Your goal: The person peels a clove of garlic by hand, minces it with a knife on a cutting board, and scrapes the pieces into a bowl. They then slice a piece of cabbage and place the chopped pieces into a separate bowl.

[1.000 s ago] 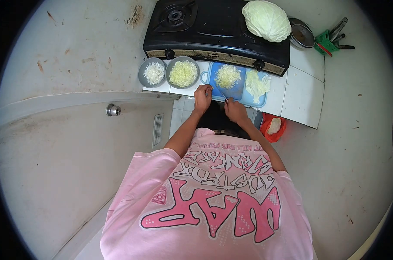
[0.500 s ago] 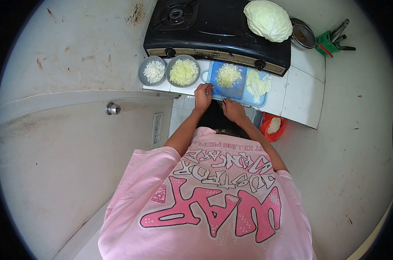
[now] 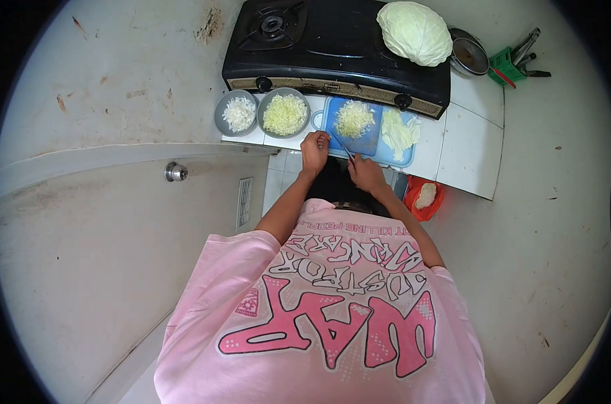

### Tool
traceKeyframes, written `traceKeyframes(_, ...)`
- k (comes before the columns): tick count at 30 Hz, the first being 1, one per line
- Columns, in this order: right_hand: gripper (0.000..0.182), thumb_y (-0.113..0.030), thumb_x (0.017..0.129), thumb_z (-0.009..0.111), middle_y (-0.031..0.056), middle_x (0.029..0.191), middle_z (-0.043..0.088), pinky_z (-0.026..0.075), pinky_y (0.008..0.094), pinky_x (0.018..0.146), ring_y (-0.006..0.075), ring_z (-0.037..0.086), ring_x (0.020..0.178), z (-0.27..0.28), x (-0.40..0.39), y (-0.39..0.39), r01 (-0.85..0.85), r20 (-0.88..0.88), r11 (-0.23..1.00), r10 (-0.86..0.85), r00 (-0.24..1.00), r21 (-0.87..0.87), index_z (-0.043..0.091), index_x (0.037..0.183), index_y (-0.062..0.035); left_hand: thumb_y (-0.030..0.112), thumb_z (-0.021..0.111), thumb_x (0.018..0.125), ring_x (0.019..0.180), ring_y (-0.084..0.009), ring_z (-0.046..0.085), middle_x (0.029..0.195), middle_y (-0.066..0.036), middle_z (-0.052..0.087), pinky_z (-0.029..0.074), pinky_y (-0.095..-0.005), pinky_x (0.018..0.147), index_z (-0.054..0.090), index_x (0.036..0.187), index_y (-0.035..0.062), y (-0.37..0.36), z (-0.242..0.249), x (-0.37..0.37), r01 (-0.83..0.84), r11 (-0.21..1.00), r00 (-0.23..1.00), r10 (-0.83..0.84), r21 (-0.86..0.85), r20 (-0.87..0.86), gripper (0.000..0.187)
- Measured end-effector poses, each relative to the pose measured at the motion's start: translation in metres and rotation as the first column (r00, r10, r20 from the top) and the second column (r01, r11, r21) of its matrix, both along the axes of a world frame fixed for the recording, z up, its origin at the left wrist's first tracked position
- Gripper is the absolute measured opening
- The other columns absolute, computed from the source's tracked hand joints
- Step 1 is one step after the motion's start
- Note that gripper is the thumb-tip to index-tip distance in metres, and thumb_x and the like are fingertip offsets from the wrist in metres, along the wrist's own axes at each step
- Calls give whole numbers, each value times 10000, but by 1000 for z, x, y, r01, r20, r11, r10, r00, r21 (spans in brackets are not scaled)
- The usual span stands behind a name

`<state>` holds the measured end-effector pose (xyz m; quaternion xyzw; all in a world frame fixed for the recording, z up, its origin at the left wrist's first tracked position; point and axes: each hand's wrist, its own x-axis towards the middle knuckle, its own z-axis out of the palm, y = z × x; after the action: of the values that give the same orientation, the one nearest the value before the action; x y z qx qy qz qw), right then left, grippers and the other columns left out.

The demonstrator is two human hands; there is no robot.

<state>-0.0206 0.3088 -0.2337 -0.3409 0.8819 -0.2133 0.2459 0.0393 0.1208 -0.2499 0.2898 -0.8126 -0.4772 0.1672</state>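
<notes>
**Shredding cabbage at the near edge of the board**

Nearest the camera: pink printed shirt [image 3: 332, 303], both forearms reaching forward to the tiled counter [image 3: 470, 135].

Right hand [image 3: 366, 174] is closed around the handle of a knife [image 3: 342, 145]; the blade angles up and left onto the blue cutting board [image 3: 371, 143]. Left hand [image 3: 315, 151] sits curled at the board's near-left corner, just beside the blade tip; whether it pins anything is too small to tell.

Judgement on technique: keep left fingertips tucked back from the edge, blade tip low on the board, short strokes, so shreds stay even and stay on the board.

Shredded cabbage pile [image 3: 354, 118] lies just beyond both hands, mid-board. Unshredded cabbage leaves [image 3: 399, 131] lie right of it, beyond the right hand.

Left of the board: two grey bowls [image 3: 283, 113] of shreds. Farther: black gas stove [image 3: 332, 47] bearing a whole cabbage head [image 3: 414, 31].
</notes>
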Motion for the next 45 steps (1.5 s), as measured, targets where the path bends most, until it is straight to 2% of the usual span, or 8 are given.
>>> traceKeyframes(8,351,-310,1009,525,287,777,687,563,579,709,477,697,736,7,4,-8,-11,65,1000,12,998,-3,591,1035,34,10,666,912,749,-199,710,876,-149,705,565,-305,718,734,955,-26,-1,-1,1,-3,1000,1000,3,-7,-2,89)
traceKeyframes(14,351,-304,1004,549,278,728,674,562,563,661,474,688,697,-5,2,-28,0,-7,1000,0,1000,-22,581,1047,42,-10,657,912,749,-191,709,885,-141,712,564,-301,711,723,945,-30,-2,-5,2,10,1000,1000,-10,-15,7,76)
traceKeyframes(20,356,-316,997,561,279,721,674,562,569,647,473,688,684,-6,5,-2,-12,-36,1000,11,999,-23,577,1041,37,-60,627,888,727,-222,697,864,-148,681,566,-324,701,718,918,-21,2,-5,-1,-37,999,999,37,14,-32,103)
traceKeyframes(24,355,-324,996,561,280,721,672,560,575,649,475,687,688,-1,2,1,81,-36,997,-81,996,7,573,1039,28,-57,628,889,722,-220,687,876,-144,677,559,-326,709,715,936,-19,4,-1,0,-33,999,999,33,-10,-2,105)
traceKeyframes(27,356,-326,1000,554,287,723,669,557,582,655,481,683,689,-1,2,2,82,-17,997,-82,996,-8,571,1042,27,-45,652,882,759,-258,682,897,-148,673,550,-354,735,716,942,-13,3,-3,-1,31,999,998,-33,-35,-44,94)
traceKeyframes(30,360,-326,1004,547,297,729,666,551,585,662,493,675,696,-1,1,3,78,14,996,-78,997,-39,569,1049,30,-11,693,885,810,-261,697,923,-150,686,551,-362,767,729,973,-3,1,-9,-3,191,957,977,-206,-216,-48,96)
traceKeyframes(39,356,-325,1013,524,297,749,675,558,584,698,493,687,725,3,5,7,28,31,998,-26,999,-52,583,1037,26,-24,681,868,824,-306,665,905,-153,661,533,-397,771,729,937,3,4,-3,0,116,988,993,-118,-99,-15,88)
traceKeyframes(45,354,-312,1010,530,287,754,685,566,576,687,480,698,724,1,6,3,19,12,1000,-19,1000,-7,584,1028,37,-27,678,864,806,-298,652,896,-149,658,528,-395,760,727,921,1,6,-4,-1,111,986,993,-116,-124,-31,80)
